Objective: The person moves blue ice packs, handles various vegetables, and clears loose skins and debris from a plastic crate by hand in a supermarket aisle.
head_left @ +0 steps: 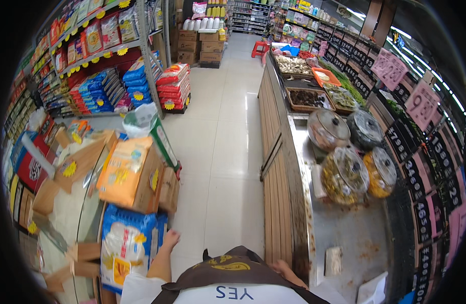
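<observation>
My left hand (171, 239) hangs at my side near a blue and white sack (123, 243), its fingers loosely curled; I see nothing in it. My right hand (281, 267) hangs low beside the slatted wooden side (276, 212) of a display counter, partly hidden by my dark brown apron (236, 266). Whether it is open or shut does not show. On the counter's stained metal top (351, 224) stand lidded, see-through jars: a yellow-green one (341, 182), an orange-yellow one (375, 173), a dark one (364, 131) and a pale reddish one (324, 131).
A tiled aisle (221, 148) runs ahead between counter and shelves. Left of it stand an orange package (124, 171), cardboard boxes (168, 190), a green bin (164, 140) and stacked red sacks (174, 85). Farther off is a red stool (259, 49). Baskets of dried goods (309, 98) line the counter.
</observation>
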